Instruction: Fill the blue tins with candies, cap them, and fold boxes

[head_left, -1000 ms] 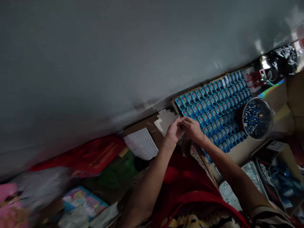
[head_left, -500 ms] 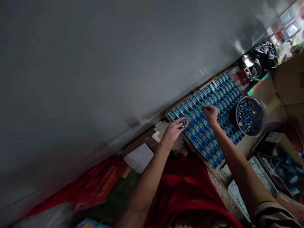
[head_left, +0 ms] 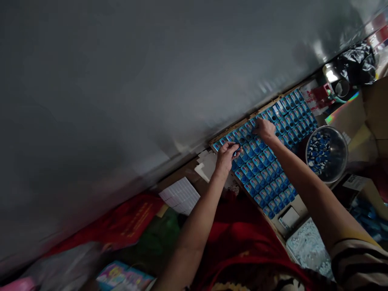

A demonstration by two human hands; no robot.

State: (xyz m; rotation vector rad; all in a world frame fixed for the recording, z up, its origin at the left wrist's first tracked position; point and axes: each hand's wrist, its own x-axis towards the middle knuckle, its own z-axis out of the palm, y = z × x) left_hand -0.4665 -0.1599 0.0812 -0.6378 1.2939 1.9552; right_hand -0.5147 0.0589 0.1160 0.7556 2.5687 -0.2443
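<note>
Rows of small blue blister-like packs point(head_left: 259, 161), many with a round blue piece or dark round hollow, cover a slanting board. My left hand point(head_left: 226, 157) is over the board's near left corner, its fingers closed on a small round blue piece point(head_left: 237, 148). Over the upper rows, my right hand point(head_left: 266, 129) has its fingertips pinched together, pointing down at the packs. Whatever it may hold is hidden. To the right of the packs stands a metal bowl point(head_left: 339, 161) of loose round blue and white pieces point(head_left: 318, 152).
A grey wall point(head_left: 136, 81) rises right behind the board. Lower right are a tray of pale small pieces point(head_left: 311, 242) and a box of blue items point(head_left: 365, 212). White printed sheets point(head_left: 179, 195) lie left, near a red bag point(head_left: 136, 220). A black plastic bag point(head_left: 357, 62) sits far right.
My right hand has shifted up to a row nearer the wall. My left hand has moved slightly up and right, its fingers curled more around the blue piece. The view has shifted a little.
</note>
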